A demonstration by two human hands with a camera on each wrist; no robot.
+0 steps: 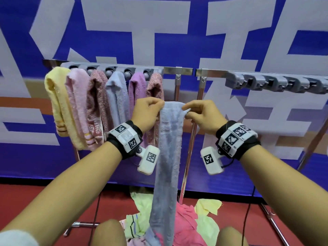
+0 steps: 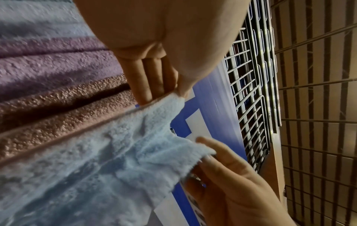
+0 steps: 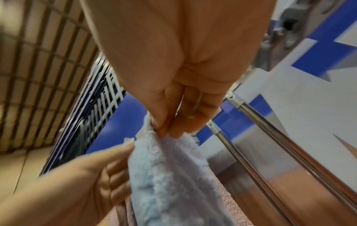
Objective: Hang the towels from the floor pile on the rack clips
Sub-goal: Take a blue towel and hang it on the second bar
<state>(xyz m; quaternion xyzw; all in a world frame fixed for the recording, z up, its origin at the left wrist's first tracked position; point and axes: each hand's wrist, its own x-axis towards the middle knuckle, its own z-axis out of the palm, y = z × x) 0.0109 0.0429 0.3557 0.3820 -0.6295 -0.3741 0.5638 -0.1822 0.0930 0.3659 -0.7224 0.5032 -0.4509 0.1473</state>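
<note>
Both hands hold a pale blue towel [image 1: 168,148] by its top edge, in front of the rack and below its rail. The left hand [image 1: 148,112] pinches one end of that edge between thumb and curled fingers; the right hand [image 1: 202,115] pinches the other, fingertips bunched on the nap. The cloth is thick, looped terry, gathered into soft lengthwise folds, and it drops as one long narrow strip to the floor pile [image 1: 186,221] — a crumpled heap of pink, pale green and yellow fabric on red flooring.

Six towels [image 1: 106,103] already hang side by side from the left bank of grey clips [image 1: 110,69]: yellow, pink, mottled rose, blue-grey, violet, mottled rose. Their upper ends are pushed into the clips, so how each is caught is hidden. The chrome rail [image 1: 177,70] is a smooth, shiny tube, joined at the middle over two upright poles.

To the right a second bank of grey clips [image 1: 276,84] stands bare and runs past the frame edge. The lower end of the held towel is cut off at the bottom, between the knees.
</note>
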